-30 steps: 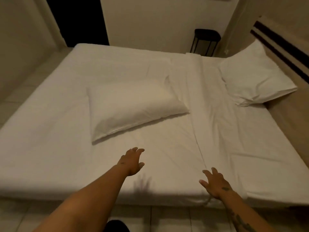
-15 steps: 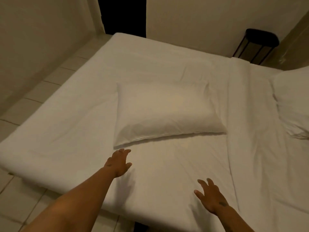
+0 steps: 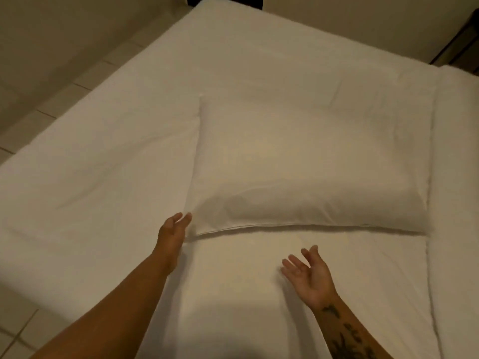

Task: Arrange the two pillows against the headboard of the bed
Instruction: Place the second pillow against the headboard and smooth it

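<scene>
head | pillow [image 3: 311, 167] flat on white bed [image 3: 103, 151] | tiled floor [image 3: 15, 340] | both hands' fingers spread, empty

Left hand [image 3: 173, 229]: arm extended forward from lower left, bare forearm, fingers straight and together, thumb apart, palm turned inward; holds nothing. Right hand [image 3: 309, 277]: arm extended from lower right, tattooed forearm, palm turned up and inward, fingers spread and slightly curled; holds nothing. Left hand reaches farther forward than right; hands well apart.
</scene>
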